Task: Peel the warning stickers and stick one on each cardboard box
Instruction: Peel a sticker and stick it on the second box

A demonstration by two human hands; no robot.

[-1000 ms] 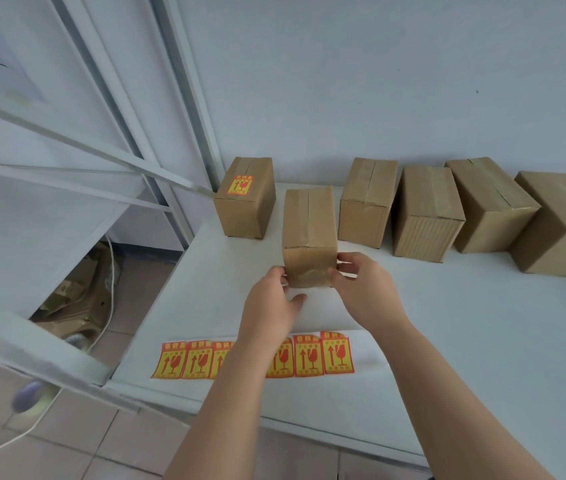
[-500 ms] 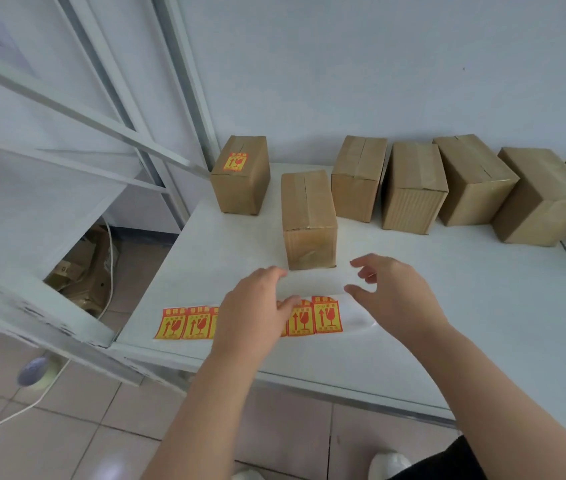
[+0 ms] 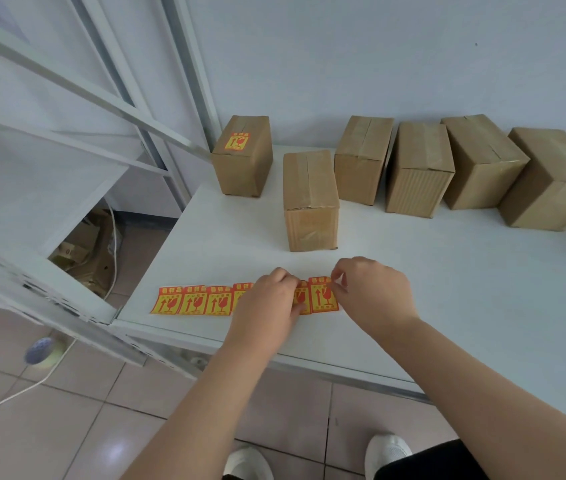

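The white bench [image 3: 447, 306] ran out in front of me against a pale wall, with a white metal frame [image 3: 77, 88] slanting across on my left. Under that frame lay cardboard scraps [image 3: 84, 251] on the tiled floor.

Along the back of the bench stood a row of cardboard boxes [image 3: 420, 168], all taped closed, so I could not see what was in them. The leftmost box [image 3: 242, 168] stood apart from the row and carried a warning sticker [image 3: 237, 141] on its top. Another box [image 3: 311, 202] stood forward of the row, plain on top, just beyond my hands.

Near the front edge lay the sticker strip [image 3: 191, 300], red and yellow labels side by side. My left hand [image 3: 267, 306] lay knuckles-up over the strip's right part, hiding some labels. I could not tell whether its bent fingers pressed or gripped. My right hand [image 3: 375, 292] pinched the upper right corner of the end sticker [image 3: 323, 297] between thumb and forefinger.

On the floor sat a tape roll [image 3: 44, 351] beside a white cable [image 3: 14, 396], and my white shoes [image 3: 387, 448] showed below.
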